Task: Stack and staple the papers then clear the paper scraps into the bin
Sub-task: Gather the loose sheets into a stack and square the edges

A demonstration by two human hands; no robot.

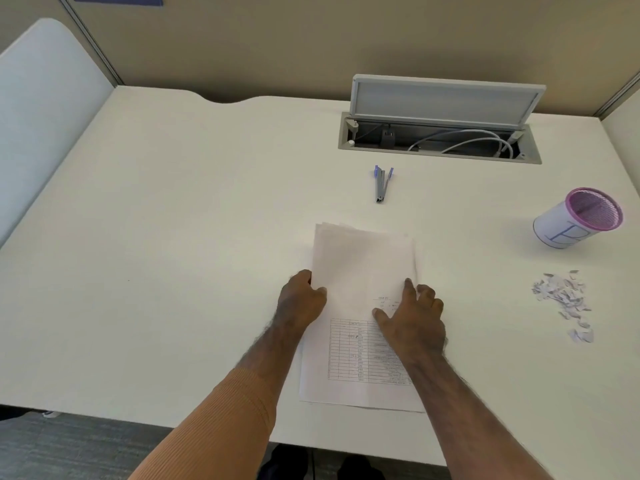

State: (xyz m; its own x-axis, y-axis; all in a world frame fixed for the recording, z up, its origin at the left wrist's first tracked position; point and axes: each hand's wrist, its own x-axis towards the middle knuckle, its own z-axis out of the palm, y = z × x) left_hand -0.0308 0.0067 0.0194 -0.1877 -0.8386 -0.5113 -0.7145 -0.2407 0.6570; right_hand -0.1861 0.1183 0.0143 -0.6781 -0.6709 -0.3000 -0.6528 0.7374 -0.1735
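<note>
The white surface [173,220] fills the frame. At lower centre the papers [363,271] lie loosely stacked, print too faint to read. The left hand [301,299] has its fingers curled on their left edge; the right hand [412,317] presses flat, fingers spread. The bin [578,220], scraps [564,299] and stapler [382,183] lie apart.

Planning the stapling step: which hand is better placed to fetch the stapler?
Probably the right hand. The stapler lies beyond the papers, nearer their right side, an unobstructed forward reach. The left hand grips the stack's left edge and can steady it.
</note>
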